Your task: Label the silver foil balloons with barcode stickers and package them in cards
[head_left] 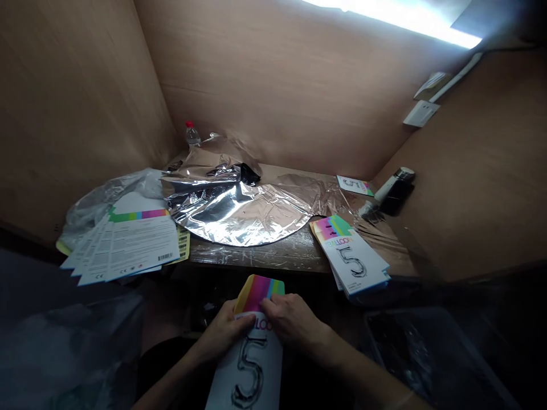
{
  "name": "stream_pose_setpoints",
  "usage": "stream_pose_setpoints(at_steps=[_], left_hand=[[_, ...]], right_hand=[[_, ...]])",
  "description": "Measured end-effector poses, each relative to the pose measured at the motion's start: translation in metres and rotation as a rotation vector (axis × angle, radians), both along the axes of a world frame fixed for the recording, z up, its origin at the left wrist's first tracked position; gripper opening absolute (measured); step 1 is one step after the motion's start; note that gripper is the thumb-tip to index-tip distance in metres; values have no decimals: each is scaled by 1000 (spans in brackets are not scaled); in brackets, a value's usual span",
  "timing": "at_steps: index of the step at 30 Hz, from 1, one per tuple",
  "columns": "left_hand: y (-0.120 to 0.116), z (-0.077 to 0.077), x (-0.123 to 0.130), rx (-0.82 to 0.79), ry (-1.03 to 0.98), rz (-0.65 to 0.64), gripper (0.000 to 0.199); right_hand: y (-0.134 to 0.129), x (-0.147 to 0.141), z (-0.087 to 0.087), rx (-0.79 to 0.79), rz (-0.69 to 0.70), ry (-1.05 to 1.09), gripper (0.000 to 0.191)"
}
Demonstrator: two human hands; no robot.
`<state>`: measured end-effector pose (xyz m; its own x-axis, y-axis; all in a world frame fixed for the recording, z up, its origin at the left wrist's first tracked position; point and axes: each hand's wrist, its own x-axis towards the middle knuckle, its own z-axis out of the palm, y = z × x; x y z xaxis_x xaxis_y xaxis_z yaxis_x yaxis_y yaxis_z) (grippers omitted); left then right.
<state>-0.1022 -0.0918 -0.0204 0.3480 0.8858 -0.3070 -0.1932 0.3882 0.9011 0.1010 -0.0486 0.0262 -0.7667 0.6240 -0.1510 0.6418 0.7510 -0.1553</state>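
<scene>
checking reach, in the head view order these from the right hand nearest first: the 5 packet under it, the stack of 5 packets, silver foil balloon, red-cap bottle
Right hand, head view:
1. The 5 packet, touching, under the hand.
2. Stack of 5 packets, desk's right, and silver foil balloon, mid-desk: too close to call.
3. Red-capped bottle, back corner.

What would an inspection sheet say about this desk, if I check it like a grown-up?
Surface: worn wooden desk, wood-panelled walls around it.
Job's things: white balloon packet printed with a 5; second packet; silver foil balloon.
Clutter: fanned printed cards, plastic bag, bottle with red cap.
Hands: left hand and right hand both on the white balloon packet's top.
Cables: white cord or conduit, cannot tell which.
Surroundings: wall socket, bright light above.
</scene>
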Motion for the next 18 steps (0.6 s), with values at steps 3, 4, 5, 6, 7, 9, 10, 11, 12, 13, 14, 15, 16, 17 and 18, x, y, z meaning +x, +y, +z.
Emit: stream_pose_setpoints(at_steps=[3, 4, 5, 6, 7, 9, 10, 11, 12, 13, 14, 15, 16, 17, 18], left_hand=[[0, -2, 2, 47, 31, -30, 31], [0, -1, 3, 60, 42, -41, 29], [-1, -1, 4, 67, 58, -47, 27], [-1, 0, 4, 71, 77, -48, 26], [-2, 2, 5, 75, 94, -48, 24], [-5, 4, 6, 86, 116, -47, 22], [-6, 5, 6, 92, 117, -47, 22], [-7, 6, 6, 98, 114, -49, 23], [-8, 6, 6, 101, 111, -48, 24], [-9, 6, 6, 100, 110, -43, 25], [-10, 7, 6, 95, 110, -36, 27], [-10, 6, 6, 89, 110, -29, 28], [-11, 6, 6, 81, 110, -25, 28], [-11, 4, 6, 72, 108, -22, 29], [-11, 2, 6, 58, 99, -17, 29]], right_hand=[[-1, -2, -1, -5, 42, -78, 8], [-2, -3, -2, -7, 52, -94, 9], [-3, -3, -4, -9, 59, -103, 10], [-4, -3, -5, -10, 65, -108, 10], [-4, -3, -7, -11, 69, -109, 10], [-5, -4, -9, -25, 73, -109, 11], [-5, -4, -10, -36, 73, -112, 12], [-5, -4, -10, -47, 74, -116, 12], [-5, -5, -10, -60, 76, -120, 13], [-5, -6, -10, -70, 78, -123, 14], [-5, -6, -10, -78, 79, -123, 14], [-5, -6, -10, -84, 76, -118, 14], [-6, -7, -10, -88, 70, -111, 15], [-6, -7, -12, -90, 64, -103, 15], [-6, -6, -14, -92, 60, -98, 15]])
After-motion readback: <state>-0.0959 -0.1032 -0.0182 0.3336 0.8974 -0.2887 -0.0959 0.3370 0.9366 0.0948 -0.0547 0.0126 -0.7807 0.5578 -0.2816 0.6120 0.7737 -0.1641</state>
